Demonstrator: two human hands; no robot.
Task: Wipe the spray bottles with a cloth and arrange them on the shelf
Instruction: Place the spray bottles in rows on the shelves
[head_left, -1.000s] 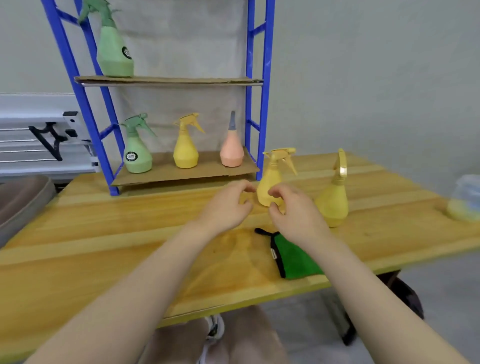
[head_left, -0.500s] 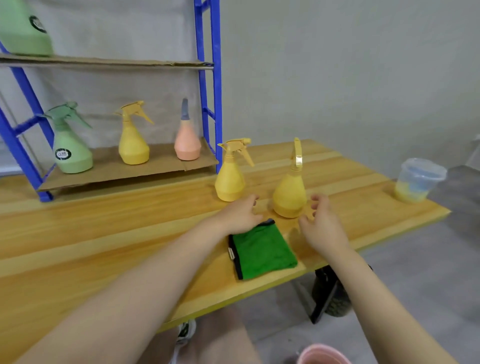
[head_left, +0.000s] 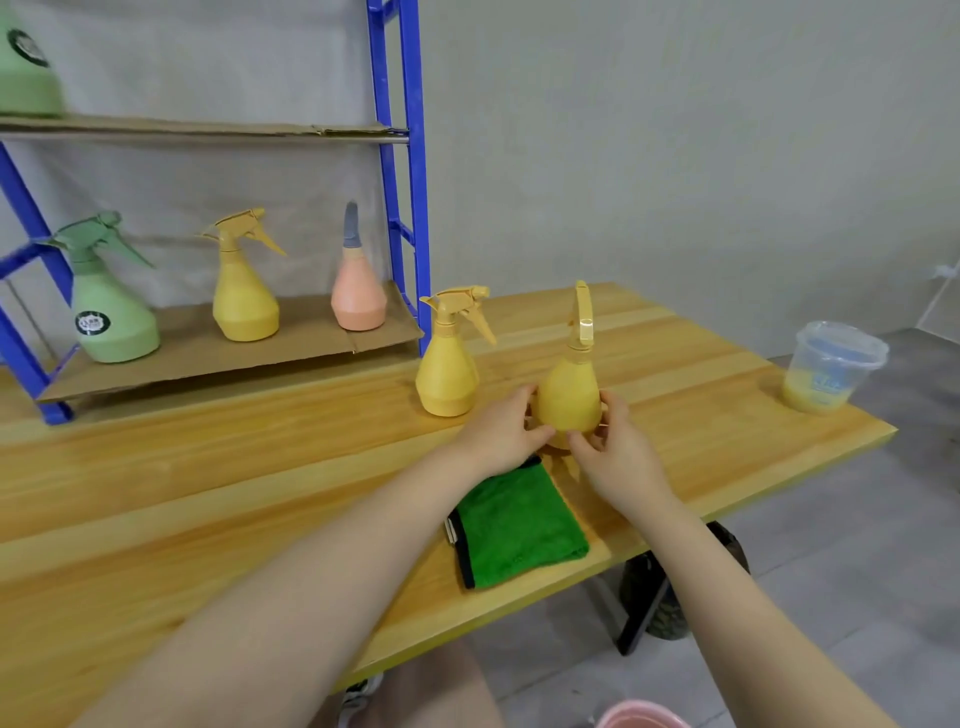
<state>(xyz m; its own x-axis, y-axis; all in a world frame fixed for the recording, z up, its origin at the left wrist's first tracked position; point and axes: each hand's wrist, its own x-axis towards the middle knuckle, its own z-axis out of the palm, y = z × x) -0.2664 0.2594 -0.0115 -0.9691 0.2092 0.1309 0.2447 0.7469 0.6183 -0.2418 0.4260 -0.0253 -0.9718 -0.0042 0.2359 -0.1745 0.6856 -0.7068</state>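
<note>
1. On the lower shelf board (head_left: 156, 358) of the blue rack (head_left: 397, 171) three bottles stand upright in a row: a green spray bottle (head_left: 111, 317) toward the left end, a yellow spray bottle (head_left: 244, 291) in the middle, a pink bottle (head_left: 358, 291) toward the right end; on the upper shelf board (head_left: 208, 130) another green bottle (head_left: 26, 67) shows at the left, cut by the frame edge; these four appear already placed, though whether they are wiped cannot be told.
2. Toward the worktop's (head_left: 208, 493) right half two yellow bottles are not yet shelved; one trigger bottle (head_left: 447, 369) stands just beside the rack's right post, untouched.
3. The second yellow bottle (head_left: 569, 395) is held between both hands; the left hand (head_left: 498, 431) curls round its left side, the right hand (head_left: 615, 452) pinches its right side with thumb and fingers; whether its base is off the wood cannot be told.
4. Near the front edge the green cloth (head_left: 514, 525) lies folded, held by neither hand; wiping of this bottle is judged not yet begun.
5. At the right end stands a lidded plastic cup (head_left: 826, 369), not involved.
6. Remaining, by judgement: wipe and shelve two bottles.
</note>
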